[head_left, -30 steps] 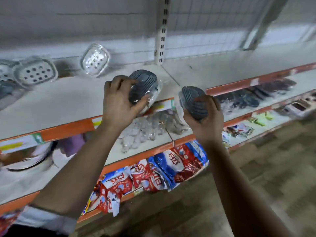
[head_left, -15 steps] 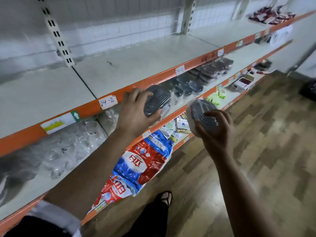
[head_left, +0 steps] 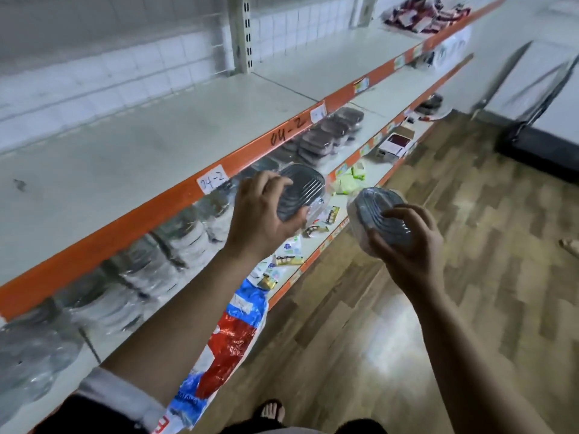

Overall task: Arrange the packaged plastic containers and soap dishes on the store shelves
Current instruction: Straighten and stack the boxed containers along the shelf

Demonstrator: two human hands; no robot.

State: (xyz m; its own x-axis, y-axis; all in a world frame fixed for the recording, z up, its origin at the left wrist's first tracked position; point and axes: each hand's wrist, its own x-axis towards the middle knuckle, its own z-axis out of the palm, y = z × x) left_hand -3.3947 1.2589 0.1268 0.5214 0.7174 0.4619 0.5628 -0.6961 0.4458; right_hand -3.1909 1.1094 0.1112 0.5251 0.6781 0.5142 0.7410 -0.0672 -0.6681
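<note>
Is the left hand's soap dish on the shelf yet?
No, off it: the left hand holds the soap dish in the air.

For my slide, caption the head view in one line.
Facing orange-edged shelves, the left hand grips the left soap dish and the right hand the right soap dish.

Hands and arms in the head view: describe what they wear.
Both hands are bare: the left hand and right hand show no gloves, rings or watch. A pale sleeve ends near the left elbow, leaving the forearm uncovered. The right arm shows no sleeve within the frame.
</note>
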